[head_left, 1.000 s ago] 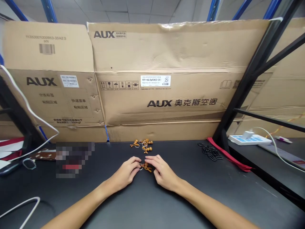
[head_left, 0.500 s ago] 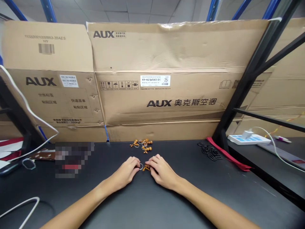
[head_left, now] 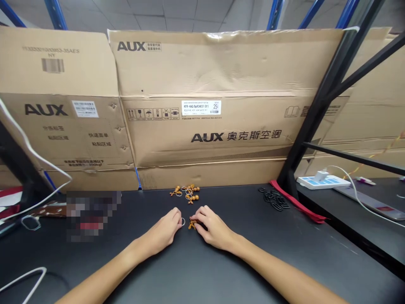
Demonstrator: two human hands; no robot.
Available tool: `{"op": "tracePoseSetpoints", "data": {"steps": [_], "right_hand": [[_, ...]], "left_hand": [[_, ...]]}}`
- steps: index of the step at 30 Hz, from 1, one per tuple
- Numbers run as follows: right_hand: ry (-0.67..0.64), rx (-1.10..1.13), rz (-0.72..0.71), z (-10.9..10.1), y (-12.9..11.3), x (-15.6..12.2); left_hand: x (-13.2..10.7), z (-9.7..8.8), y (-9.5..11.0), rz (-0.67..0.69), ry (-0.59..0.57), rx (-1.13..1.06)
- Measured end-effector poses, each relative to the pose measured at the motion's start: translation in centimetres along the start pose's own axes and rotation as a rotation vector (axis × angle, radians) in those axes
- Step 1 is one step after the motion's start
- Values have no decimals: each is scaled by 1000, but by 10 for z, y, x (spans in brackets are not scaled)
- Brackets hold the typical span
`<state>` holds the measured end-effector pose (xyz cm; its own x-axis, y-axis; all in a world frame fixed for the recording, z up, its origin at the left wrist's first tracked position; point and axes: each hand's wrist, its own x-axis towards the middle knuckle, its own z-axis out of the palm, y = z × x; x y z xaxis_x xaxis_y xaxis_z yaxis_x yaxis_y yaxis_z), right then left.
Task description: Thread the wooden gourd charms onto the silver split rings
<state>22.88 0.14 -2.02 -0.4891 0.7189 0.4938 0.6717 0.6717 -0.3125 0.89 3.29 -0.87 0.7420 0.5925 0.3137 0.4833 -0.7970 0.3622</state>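
Both my hands rest on the black table (head_left: 196, 270), close together in the middle. My left hand (head_left: 164, 230) has its fingers curled and pinches a small metal key ring (head_left: 182, 221) at its fingertips. My right hand (head_left: 212, 226) is closed on a small orange-brown gourd charm (head_left: 191, 223) that lies just right of the ring. Ring and charm are a little apart. Behind them, near the cardboard, lies a small heap of the same gourd charms with rings (head_left: 187, 192).
Large AUX cardboard boxes (head_left: 202, 122) stand as a wall at the table's back edge. A pile of black rings (head_left: 274, 198) and a red strip (head_left: 299, 204) lie at the right by a black rack post (head_left: 313, 114). White cables (head_left: 22, 278) and a blurred patch sit left. A white power strip (head_left: 322, 181) lies far right.
The ring and the charm, held together a second ago, have come apart: the ring stays at my left fingertips, the charm under my right. The view has shifted slightly.
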Motion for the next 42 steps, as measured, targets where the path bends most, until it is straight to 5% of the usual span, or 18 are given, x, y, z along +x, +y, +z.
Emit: {"op": "tracePoseSetpoints", "data": {"steps": [12,42], "right_hand": [[74,-38,-93,2,-2,0],[232,-104,-168,3,-8,0]], "left_hand": [[-1,13,11,-195,112,-71],[2,4,25,-195,74,-178]]}}
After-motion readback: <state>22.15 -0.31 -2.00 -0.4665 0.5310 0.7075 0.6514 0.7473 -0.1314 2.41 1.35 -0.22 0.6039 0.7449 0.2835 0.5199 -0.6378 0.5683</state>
